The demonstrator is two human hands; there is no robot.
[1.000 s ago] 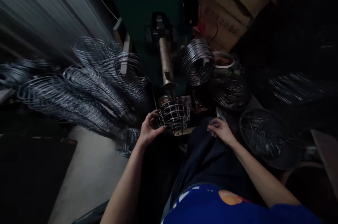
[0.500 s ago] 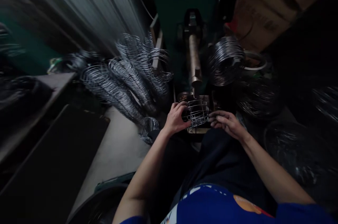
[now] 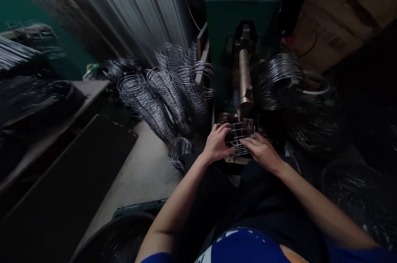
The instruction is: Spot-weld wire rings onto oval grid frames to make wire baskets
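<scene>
A small wire cage [image 3: 240, 135] sits under the metal rod [image 3: 245, 77] of a green machine [image 3: 217, 48], close to my knees. My left hand [image 3: 218, 143] grips its left side, thumb in front and fingers over the top. My right hand [image 3: 261, 150] lies against the cage's right front, its fingers pressed together and reaching over the wires; whether it pinches anything small is hidden. Behind my left hand stands a round dish [image 3: 225, 117] with small parts.
Nested stacks of wire cages [image 3: 149, 106] lean at the left of the machine. A bundle of wire rings [image 3: 279, 81] is at its right. Cardboard boxes [image 3: 328, 27] stand behind. A dark tub [image 3: 114, 234] is at the lower left.
My right hand has moved left, onto the front of the cage. My left hand keeps its hold. The whole view has shifted, and a red light now shows on the machine's panel.
</scene>
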